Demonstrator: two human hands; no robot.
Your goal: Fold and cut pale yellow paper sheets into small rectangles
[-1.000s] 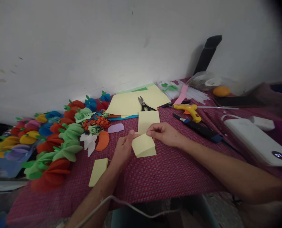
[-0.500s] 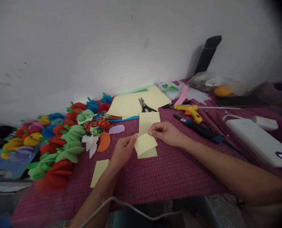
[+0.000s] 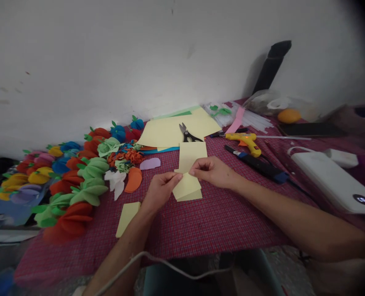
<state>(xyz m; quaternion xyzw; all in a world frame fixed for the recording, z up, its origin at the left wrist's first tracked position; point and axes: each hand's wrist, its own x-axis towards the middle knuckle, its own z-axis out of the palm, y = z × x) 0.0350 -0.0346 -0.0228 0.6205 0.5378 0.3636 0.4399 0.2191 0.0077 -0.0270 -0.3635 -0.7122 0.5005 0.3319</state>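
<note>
Between my two hands is a small pale yellow piece of paper (image 3: 186,187), pinched along its far edge. My left hand (image 3: 162,189) closes thumb and fingers on that edge from the left. From the right, my right hand (image 3: 210,170) grips the same edge between thumb and forefinger, close to the left fingertips. A longer pale yellow strip (image 3: 192,153) lies flat on the table under and beyond the held piece. Beside my left forearm rests another yellow paper piece (image 3: 127,216), partly covered by the wrist. Black-handled scissors (image 3: 187,133) lie just past the strip.
Several coloured paper fruit shapes (image 3: 91,170) crowd the left of the checked tablecloth (image 3: 219,222). Large yellow sheets (image 3: 166,129) lie at the back. To the right are a yellow glue gun (image 3: 245,142), a black cutter-like tool (image 3: 259,166) and a white power bank (image 3: 330,181). A pale cable crosses the front.
My left hand's fingertips have moved right along the paper's far edge, closer to my right fingertips. The held piece now lies lower, nearer the strip. The view has shifted slightly.
</note>
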